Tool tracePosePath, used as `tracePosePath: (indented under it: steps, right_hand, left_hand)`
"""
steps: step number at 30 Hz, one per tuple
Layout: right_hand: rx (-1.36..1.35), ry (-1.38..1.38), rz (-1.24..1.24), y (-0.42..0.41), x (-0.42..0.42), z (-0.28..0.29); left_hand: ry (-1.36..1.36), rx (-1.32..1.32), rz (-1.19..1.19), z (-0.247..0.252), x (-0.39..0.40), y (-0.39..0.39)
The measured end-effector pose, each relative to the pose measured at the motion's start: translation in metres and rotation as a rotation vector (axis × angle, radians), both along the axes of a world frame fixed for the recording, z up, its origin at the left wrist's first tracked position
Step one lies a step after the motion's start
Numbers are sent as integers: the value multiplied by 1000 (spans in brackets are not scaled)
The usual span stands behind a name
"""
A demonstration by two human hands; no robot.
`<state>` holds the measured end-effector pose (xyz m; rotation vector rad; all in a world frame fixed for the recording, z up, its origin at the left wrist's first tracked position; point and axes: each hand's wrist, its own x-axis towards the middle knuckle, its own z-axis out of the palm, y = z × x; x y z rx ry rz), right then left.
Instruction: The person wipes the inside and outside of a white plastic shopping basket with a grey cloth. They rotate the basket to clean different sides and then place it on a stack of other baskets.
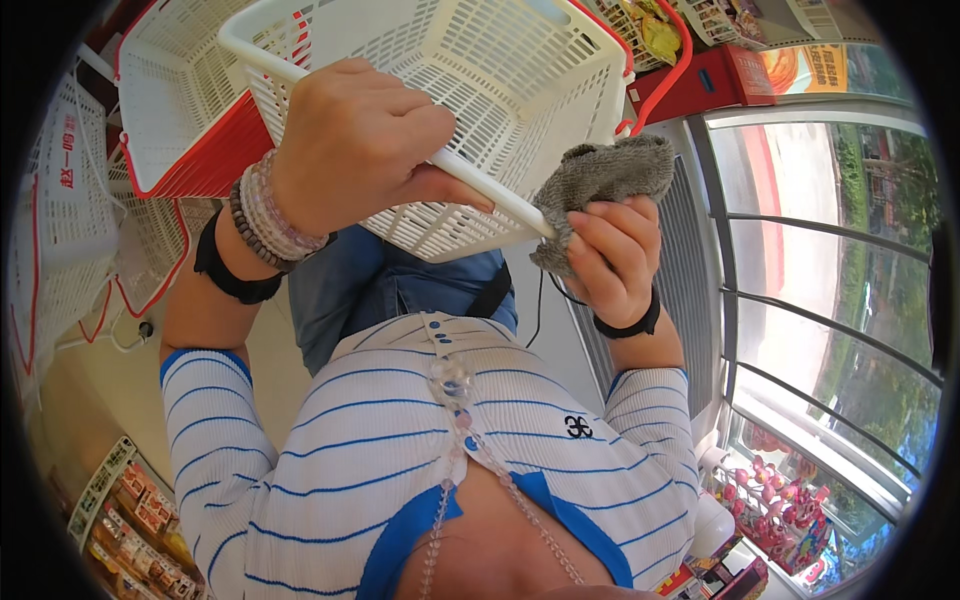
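A white plastic shopping basket [487, 178] with slotted walls is tilted in front of my body, its open top facing me. My left hand [356, 146] is closed over the near rim, thumb lying along it. A red handle [670, 73] hangs off the basket's right side. My right hand [619, 251] pinches a grey terry cloth [604, 176], which is wrapped against the rim's right-hand corner. Part of that corner is hidden under the cloth.
Left of the basket stands a nested stack of white baskets with red edges [202, 150]. More white baskets [71, 172] are at the far left. Packaged goods fill a shelf [139, 540] at lower left. A red box [709, 84] and a framed glass front [795, 195] are on the right.
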<state>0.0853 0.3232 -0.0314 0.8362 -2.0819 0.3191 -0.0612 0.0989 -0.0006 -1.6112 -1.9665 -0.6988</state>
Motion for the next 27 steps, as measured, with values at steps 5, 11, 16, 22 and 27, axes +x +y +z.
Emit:
tracePosePath:
  steps: [5,11,16,22,27]
  right_hand:
    - [81,-29,-41,-11,-7,9]
    - [-198,-119,-39,6,-2,-12]
    - [-158,-156,-11,3,1,-14]
    - [-96,-166,-97,-5,1,-12]
    - [-40,-189,-165,-25,-4,5]
  left_hand:
    - [25,-1,0,-1,0,2]
    - [-6,-26,15,-12,0,2]
    - [-32,-68,-12,-6,-1,-3]
    - [-1,-96,-31,-9,-16,-6]
    - [-56,-119,3,-13,-3,1]
